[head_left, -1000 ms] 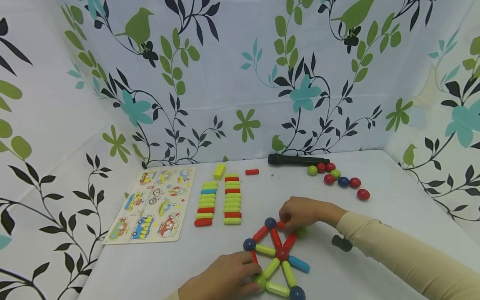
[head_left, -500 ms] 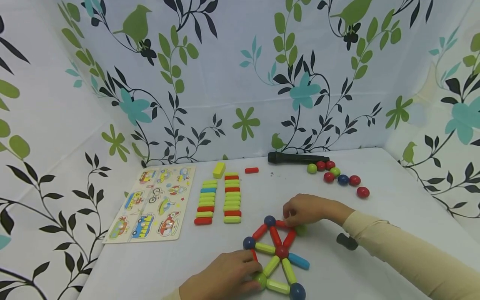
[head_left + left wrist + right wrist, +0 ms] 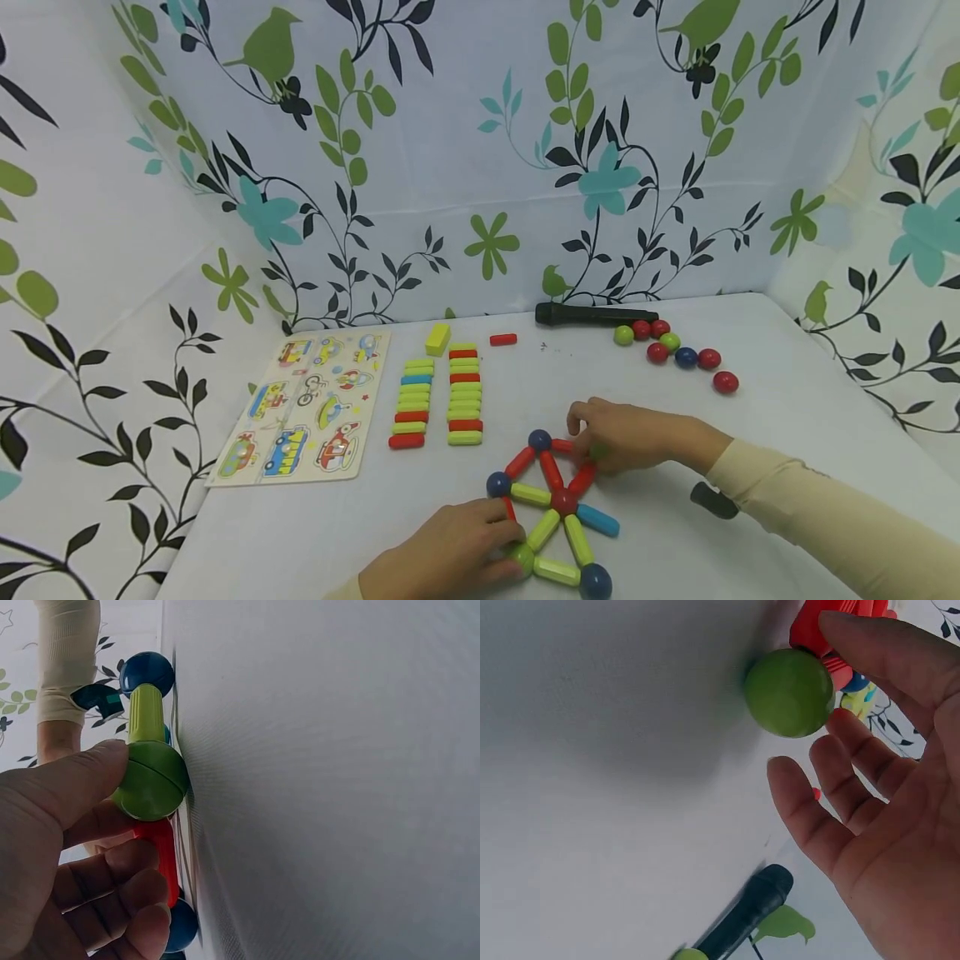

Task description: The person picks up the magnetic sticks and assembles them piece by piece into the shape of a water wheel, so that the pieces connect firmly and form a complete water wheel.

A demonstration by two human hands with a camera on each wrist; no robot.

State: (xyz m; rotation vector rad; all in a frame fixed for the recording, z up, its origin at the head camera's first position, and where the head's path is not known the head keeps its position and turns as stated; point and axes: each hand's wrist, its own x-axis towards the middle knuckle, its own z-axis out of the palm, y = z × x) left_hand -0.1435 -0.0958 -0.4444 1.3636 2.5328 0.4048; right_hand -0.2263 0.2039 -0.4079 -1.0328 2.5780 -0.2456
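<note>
A flat frame of coloured sticks and balls lies on the white table, with a red ball (image 3: pixel 563 501) at its hub. My left hand (image 3: pixel 453 546) pinches a green ball (image 3: pixel 152 782) at the near left corner, thumb and forefinger against it; a red stick (image 3: pixel 159 847) runs past its curled fingers. At the far right corner, my right hand (image 3: pixel 637 433) holds a red stick (image 3: pixel 810 628) by its end beside another green ball (image 3: pixel 789 694). Its other fingers are loosely bent; the forefinger is mostly hidden. A blue stick (image 3: pixel 598 521) points right from the hub, its outer end free.
Two columns of sticks (image 3: pixel 465 396) lie left of centre, near a yellow block (image 3: pixel 438 339) and a lone red stick (image 3: pixel 503 339). A picture puzzle board (image 3: pixel 307 408) is at left. Behind are a black microphone (image 3: pixel 592 316) and several loose balls (image 3: pixel 686 358).
My right hand has shifted slightly right and nearer, turning over the green ball so that less of it shows in the head view. The left hand has stayed in place.
</note>
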